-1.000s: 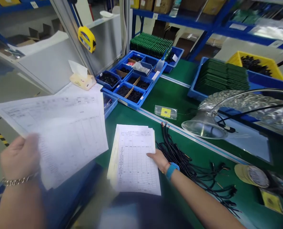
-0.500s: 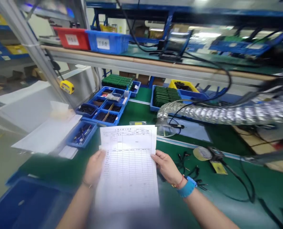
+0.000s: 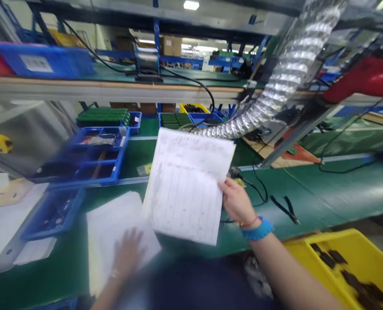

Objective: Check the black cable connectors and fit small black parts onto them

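- Head view: our right hand pinches a white printed ruled paper form by its lower right edge, holding it up above a green bench mat.
- Our left hand, blurred, lies spread on a loose stack of white paper sheets.
- A blue plastic compartment tray sits left of the form; a yellow plastic crate of black parts sits lower right.

The head-worn camera looks forward and down from close above a green workbench, apparently tilted.
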Motion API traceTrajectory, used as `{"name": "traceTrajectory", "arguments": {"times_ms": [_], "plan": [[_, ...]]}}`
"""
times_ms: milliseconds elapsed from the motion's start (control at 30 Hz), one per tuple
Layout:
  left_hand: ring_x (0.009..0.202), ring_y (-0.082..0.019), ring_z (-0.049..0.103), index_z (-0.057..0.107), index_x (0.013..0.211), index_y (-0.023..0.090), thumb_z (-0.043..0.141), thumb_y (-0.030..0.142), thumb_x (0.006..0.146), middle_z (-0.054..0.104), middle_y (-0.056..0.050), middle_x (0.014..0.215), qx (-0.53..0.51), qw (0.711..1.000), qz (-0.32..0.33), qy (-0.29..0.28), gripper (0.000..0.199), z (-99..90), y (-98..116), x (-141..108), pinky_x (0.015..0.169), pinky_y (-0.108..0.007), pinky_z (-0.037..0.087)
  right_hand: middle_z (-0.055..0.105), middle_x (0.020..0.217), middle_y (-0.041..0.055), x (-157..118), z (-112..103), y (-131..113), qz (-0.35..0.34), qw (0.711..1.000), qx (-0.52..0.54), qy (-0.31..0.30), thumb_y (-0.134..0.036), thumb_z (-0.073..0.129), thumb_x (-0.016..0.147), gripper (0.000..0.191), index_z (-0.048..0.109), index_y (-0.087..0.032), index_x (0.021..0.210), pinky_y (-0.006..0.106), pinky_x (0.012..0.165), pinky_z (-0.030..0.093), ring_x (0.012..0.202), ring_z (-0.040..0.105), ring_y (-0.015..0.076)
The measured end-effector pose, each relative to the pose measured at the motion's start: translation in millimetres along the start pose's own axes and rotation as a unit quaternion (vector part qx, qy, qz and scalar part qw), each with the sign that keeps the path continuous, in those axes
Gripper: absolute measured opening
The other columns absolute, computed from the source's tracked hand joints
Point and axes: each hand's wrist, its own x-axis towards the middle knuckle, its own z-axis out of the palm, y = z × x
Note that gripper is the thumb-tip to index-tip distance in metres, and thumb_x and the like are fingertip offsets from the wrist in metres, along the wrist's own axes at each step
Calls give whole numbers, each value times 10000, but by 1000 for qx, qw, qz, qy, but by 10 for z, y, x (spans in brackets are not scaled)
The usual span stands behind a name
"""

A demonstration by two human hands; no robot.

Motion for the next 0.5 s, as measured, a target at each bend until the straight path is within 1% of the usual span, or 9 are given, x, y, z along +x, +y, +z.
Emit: {"name": "traceTrajectory", "arguments": {"times_ms": [67,133,200,233,300,367,433,500], "plan": [[1260,-342,184,410,1245,230,366,424,772,314,-83,1361,90,995,7,-30,513,40,-376,-4,953,-586,111,669,789,14,61,-290,-233,-98,992,-3,81,-238,658,637,174,623,-181,797,351,736,459,767,598,176],[1271,-324,161,360,1269,243,340,460,776,269,-57,1382,131,989,33,-55,539,52,-726,-7,963,-569,109,663,775,12,56,-626,-480,-184,970,-5,160,-178,649,627,119,616,-166,741,355,772,446,752,596,155],[1276,-310,154,345,1274,259,322,472,780,256,-37,1387,147,984,65,-73,539,38,-962,-25,970,-554,117,658,759,13,-40,-939,-708,-268,937,-10,222,-96,611,630,73,603,-159,665,361,823,419,745,594,135],[1278,-308,150,346,1274,261,318,474,780,253,-33,1388,149,983,75,-78,539,27,-1026,-39,971,-550,123,655,744,17,-117,-1072,-806,-303,920,-19,249,-65,585,637,96,597,-160,630,370,847,402,743,594,133],[1277,-312,148,359,1271,250,324,477,772,255,-39,1388,149,982,79,-84,549,4,-1060,-63,969,-549,136,653,765,37,-300,-1285,-963,-358,889,-52,279,-33,538,660,153,602,-165,616,388,880,369,778,595,144],[1273,-319,159,387,1260,233,340,480,760,269,-55,1383,137,984,71,-85,560,-18,-993,-61,965,-553,149,652,836,58,-471,-1446,-1066,-391,872,-91,281,-43,529,678,166,619,-178,642,398,889,352,845,586,163],[1269,-326,169,422,1243,201,347,472,754,280,-82,1379,109,990,55,-68,564,-57,-836,-7,959,-560,162,647,888,60,-571,-1585,-1101,-399,866,-117,279,-86,569,673,124,629,-194,663,403,883,352,885,572,177],[1268,-331,167,442,1226,142,344,461,756,279,-128,1373,55,998,31,-26,576,-141,-572,120,962,-554,178,652,840,45,-571,-1705,-1054,-376,871,-115,295,-144,634,633,58,626,-201,642,401,849,377,824,579,177]]}}
